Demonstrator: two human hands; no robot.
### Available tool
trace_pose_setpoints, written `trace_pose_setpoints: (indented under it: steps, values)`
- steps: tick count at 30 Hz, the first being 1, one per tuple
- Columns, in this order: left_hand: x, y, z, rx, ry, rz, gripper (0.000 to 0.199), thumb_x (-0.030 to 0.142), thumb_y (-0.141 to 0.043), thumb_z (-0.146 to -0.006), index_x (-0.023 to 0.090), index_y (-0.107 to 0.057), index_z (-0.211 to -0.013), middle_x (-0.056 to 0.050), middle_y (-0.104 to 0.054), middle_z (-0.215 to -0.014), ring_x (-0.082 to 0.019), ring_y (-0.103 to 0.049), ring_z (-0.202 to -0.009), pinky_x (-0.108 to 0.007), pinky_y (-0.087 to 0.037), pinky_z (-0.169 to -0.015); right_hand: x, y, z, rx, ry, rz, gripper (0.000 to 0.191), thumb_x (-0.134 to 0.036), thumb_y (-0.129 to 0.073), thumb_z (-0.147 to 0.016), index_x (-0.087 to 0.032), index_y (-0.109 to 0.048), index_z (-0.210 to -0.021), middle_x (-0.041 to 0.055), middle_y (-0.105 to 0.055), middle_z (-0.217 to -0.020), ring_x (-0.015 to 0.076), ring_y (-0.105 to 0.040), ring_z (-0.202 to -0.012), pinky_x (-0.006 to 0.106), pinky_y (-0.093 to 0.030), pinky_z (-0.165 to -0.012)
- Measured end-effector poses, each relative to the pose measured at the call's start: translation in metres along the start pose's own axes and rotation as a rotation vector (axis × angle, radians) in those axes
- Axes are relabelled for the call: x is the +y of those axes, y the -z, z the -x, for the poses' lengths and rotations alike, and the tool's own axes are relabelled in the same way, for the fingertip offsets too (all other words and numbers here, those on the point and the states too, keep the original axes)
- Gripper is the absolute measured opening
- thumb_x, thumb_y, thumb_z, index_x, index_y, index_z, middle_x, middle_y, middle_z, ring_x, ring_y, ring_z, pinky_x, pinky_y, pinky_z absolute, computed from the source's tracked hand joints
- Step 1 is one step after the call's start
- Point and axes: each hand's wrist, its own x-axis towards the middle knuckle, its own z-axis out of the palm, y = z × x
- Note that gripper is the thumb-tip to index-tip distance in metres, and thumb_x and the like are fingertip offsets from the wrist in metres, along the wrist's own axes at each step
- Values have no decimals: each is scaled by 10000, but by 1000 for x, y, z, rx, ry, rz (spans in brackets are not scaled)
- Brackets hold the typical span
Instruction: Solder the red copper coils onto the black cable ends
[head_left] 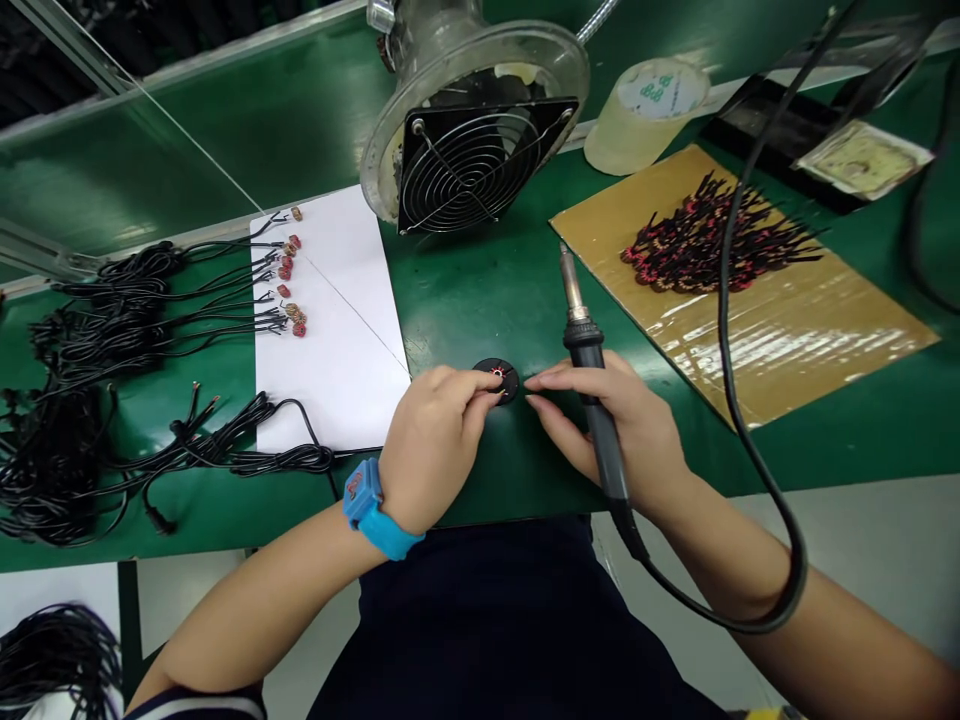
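A small black round disc [510,374] with red marks around its centre lies on the green table. My left hand [436,430], a blue wristband [381,512] on its wrist, has thumb and forefinger pinched together at the disc's left side. Whatever sits between those fingertips is too small to make out. A soldering iron [602,425] rests in my right hand [637,430], its metal tip pointing up and away from me. The thumb and forefinger of that hand are slightly apart, just right of the disc.
A fan in a round hood [469,180] stands ahead. Bundled black cables [112,330] lie at left, their ends with reddish small parts on white paper [337,290]. On a brown board [795,350] sits a pile of short black-red wires [712,240]. A tape roll [630,130] is behind.
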Motion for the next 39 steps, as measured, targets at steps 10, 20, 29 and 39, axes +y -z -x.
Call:
trace_pose_setpoints:
  steps: [10,20,29,39]
  values:
    - [1,-3,-2,-93,-19,13,131,87,-543,-819,189,-580,-892,-24,-636,-837,-169,-599,-820,-309,-474,-765,0,-1,-4,4,18,-19,294,-90,-590,-775,-248,-516,-1012,15,-655,-914,165,-623,-846,343,-520,-729]
    - [-6,-13,0,-62,-63,-52,179,84,-480,-846,193,-557,-965,-43,-635,-902,-187,-590,-843,-332,-487,-773,1,1,-3,46,-52,-34,272,-108,-613,-766,-224,-531,-998,33,-659,-889,184,-630,-848,365,-533,-732]
    - [-9,6,-14,-74,126,294,54,121,-609,-770,174,-612,-774,-18,-653,-774,-121,-617,-699,-243,-511,-671,-3,3,-7,50,-43,-53,286,-94,-619,-757,-238,-533,-989,22,-661,-891,170,-630,-837,339,-533,-736]
    - [-28,21,-38,-144,430,790,162,128,-729,-649,110,-595,-738,14,-632,-642,-75,-602,-558,-212,-506,-599,0,-3,-39,-108,125,44,242,-126,-583,-801,-234,-510,-1004,15,-637,-879,155,-562,-784,298,-489,-691]
